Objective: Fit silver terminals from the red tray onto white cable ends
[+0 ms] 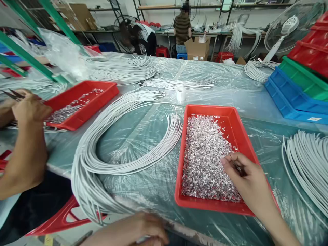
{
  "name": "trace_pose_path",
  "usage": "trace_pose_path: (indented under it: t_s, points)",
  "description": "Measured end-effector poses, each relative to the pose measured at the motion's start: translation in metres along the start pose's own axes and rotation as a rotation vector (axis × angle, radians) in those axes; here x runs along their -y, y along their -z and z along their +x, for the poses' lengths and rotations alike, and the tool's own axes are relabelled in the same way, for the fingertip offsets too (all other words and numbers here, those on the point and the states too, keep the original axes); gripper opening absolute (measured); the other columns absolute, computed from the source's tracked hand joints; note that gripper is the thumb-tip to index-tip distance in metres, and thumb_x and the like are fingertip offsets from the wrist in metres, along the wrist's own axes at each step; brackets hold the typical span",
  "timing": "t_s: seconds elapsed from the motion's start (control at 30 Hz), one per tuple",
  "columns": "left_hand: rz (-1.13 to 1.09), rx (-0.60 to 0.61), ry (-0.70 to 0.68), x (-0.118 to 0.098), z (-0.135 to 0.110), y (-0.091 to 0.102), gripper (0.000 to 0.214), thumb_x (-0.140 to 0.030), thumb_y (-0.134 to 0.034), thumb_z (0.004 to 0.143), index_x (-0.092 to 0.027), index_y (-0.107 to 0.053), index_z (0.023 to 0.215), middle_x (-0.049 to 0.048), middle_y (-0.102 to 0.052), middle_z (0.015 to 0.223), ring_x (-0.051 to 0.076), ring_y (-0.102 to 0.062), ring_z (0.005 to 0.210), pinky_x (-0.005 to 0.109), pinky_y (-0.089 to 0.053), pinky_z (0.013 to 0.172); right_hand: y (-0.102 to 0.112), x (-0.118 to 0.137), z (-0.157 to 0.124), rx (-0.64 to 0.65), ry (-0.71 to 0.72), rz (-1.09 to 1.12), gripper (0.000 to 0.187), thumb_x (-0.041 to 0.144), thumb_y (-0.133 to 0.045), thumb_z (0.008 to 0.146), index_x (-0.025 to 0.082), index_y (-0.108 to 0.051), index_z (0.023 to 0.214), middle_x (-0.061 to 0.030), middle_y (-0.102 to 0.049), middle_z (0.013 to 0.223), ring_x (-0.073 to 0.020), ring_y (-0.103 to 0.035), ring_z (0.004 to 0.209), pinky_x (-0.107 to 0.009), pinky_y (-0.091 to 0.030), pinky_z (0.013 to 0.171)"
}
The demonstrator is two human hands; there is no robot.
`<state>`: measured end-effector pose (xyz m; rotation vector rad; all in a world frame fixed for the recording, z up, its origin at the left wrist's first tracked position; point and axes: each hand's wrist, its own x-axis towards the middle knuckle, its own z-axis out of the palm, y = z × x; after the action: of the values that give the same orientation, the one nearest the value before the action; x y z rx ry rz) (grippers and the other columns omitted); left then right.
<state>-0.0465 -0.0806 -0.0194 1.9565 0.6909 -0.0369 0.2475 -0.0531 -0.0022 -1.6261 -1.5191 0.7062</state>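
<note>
Head view: the right hand (pixel 247 177) hovers over the red tray (pixel 210 106) at lower centre-right, its fingers pinched on a thin piece (pixel 236 166) from the heap of shiny metal bits (pixel 205 157). The bits look tiny, light, stiff and slippery, best taken one at a time by the tips. The left hand (pixel 146 229) curls at the bottom edge beside the looped white cables (pixel 82 177) on the worktop (pixel 143 136); I cannot tell what it grips. The cables look limp and springy.
</note>
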Motion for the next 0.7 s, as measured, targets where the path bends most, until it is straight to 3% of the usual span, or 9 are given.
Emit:
trace_pose_path:
  t_s: [0.03, 0.07, 0.17, 0.23, 0.33, 0.43, 0.57, 0.7]
  points:
    - [0.064, -0.034, 0.021, -0.005, 0.000, 0.012, 0.026, -0.016, -0.038, 0.096, -0.025, -0.062, 0.101, -0.0006, -0.068, 0.085, 0.014, -0.064, 0.080, 0.022, -0.048, 0.075, -0.001, -0.001, 0.000, 0.021, -0.001, 0.009, 0.017, 0.031, -0.053, 0.087, 0.020, -0.052, 0.074, 0.0045, -0.043, 0.061, -0.0117, -0.038, 0.053, -0.023, -0.033, 0.050]
    - [0.145, -0.158, 0.027, -0.009, 0.002, 0.023, 0.027, -0.016, -0.034, 0.097, -0.023, -0.060, 0.100, -0.0001, -0.066, 0.080, 0.014, -0.063, 0.075, 0.022, -0.047, 0.072, -0.002, -0.001, 0.000, 0.042, 0.001, 0.019, 0.017, 0.031, -0.053, 0.087, 0.020, -0.052, 0.074, 0.0042, -0.043, 0.062, -0.0119, -0.038, 0.054, -0.023, -0.033, 0.051]
    - [0.473, -0.501, 0.118, -0.002, 0.028, 0.046, 0.023, -0.024, -0.034, 0.099, -0.020, -0.057, 0.099, 0.0032, -0.064, 0.092, 0.016, -0.062, 0.081, 0.024, -0.048, 0.072, -0.002, 0.000, -0.001, 0.083, 0.016, 0.024, 0.019, 0.030, -0.051, 0.088, 0.021, -0.049, 0.073, 0.0043, -0.041, 0.063, -0.0123, -0.038, 0.056, -0.024, -0.033, 0.053]
    - [0.569, -0.611, 0.182, 0.012, 0.054, 0.054, 0.019, -0.025, -0.040, 0.097, -0.015, -0.056, 0.100, 0.0082, -0.062, 0.095, 0.021, -0.061, 0.088, 0.033, -0.048, 0.078, -0.002, 0.002, -0.002, 0.090, 0.031, 0.010, 0.020, 0.030, -0.050, 0.089, 0.021, -0.047, 0.071, 0.0048, -0.039, 0.062, -0.0121, -0.036, 0.055, -0.024, -0.031, 0.052]
    - [0.646, -0.659, 0.260, 0.032, 0.089, 0.059, 0.013, -0.019, -0.050, 0.093, -0.011, -0.058, 0.098, 0.0089, -0.061, 0.096, 0.023, -0.060, 0.091, 0.039, -0.049, 0.080, -0.002, 0.003, -0.002, 0.097, 0.045, -0.006, 0.023, 0.030, -0.049, 0.090, 0.022, -0.044, 0.070, 0.0058, -0.035, 0.060, -0.0117, -0.034, 0.054, -0.024, -0.029, 0.051]
    - [0.673, -0.662, 0.305, 0.040, 0.106, 0.056, 0.014, -0.023, -0.055, 0.092, -0.011, -0.059, 0.099, 0.0054, -0.062, 0.097, 0.019, -0.062, 0.087, 0.038, -0.052, 0.078, -0.002, 0.002, -0.002, 0.101, 0.048, -0.013, 0.024, 0.030, -0.049, 0.090, 0.022, -0.042, 0.069, 0.0064, -0.033, 0.059, -0.0115, -0.032, 0.053, -0.023, -0.028, 0.050]
    - [0.632, -0.636, 0.276, 0.039, 0.102, 0.058, 0.016, -0.026, -0.057, 0.091, -0.011, -0.060, 0.094, 0.0030, -0.063, 0.090, 0.016, -0.062, 0.078, 0.034, -0.052, 0.073, -0.002, 0.002, -0.001, 0.104, 0.048, -0.015, 0.024, 0.030, -0.048, 0.090, 0.022, -0.041, 0.069, 0.0063, -0.032, 0.060, -0.0115, -0.032, 0.054, -0.023, -0.028, 0.050]
    - [0.524, -0.739, 0.228, 0.030, 0.087, 0.077, 0.021, -0.021, -0.046, 0.093, -0.013, -0.055, 0.076, 0.0021, -0.056, 0.072, 0.017, -0.057, 0.070, 0.032, -0.046, 0.068, -0.002, 0.003, -0.001, 0.100, 0.047, -0.014, 0.024, 0.030, -0.048, 0.090, 0.022, -0.041, 0.069, 0.0065, -0.032, 0.059, -0.0114, -0.031, 0.053, -0.023, -0.028, 0.049]
